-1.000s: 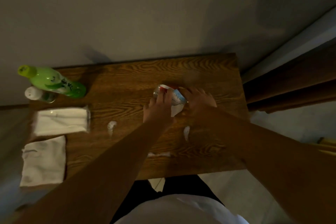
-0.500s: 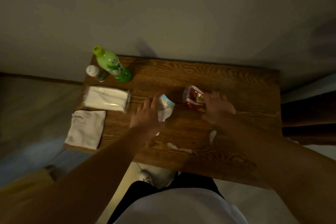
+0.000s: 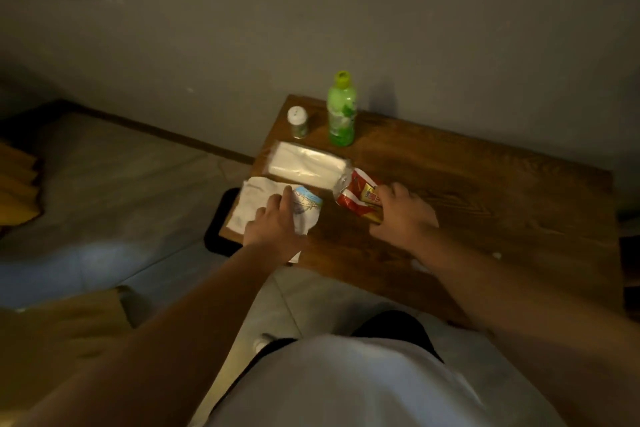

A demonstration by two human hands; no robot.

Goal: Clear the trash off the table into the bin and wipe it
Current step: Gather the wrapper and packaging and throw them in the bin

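My left hand grips a white and blue wrapper over the left end of the wooden table. My right hand grips a red and yellow snack packet just to the right of it. A dark bin shows on the floor under the table's left edge, mostly hidden. A white cloth lies on the table's left corner, partly under my left hand. Small white scraps lie near the front edge, by my right forearm.
A tissue pack lies behind the cloth. A green bottle and a small white-capped shaker stand at the table's back left corner against the grey wall. Yellow things sit at the far left on the floor.
Both hands have carried their wrappers leftward across the table toward its left end. My view has swung left, so the floor and the bin's edge now show.
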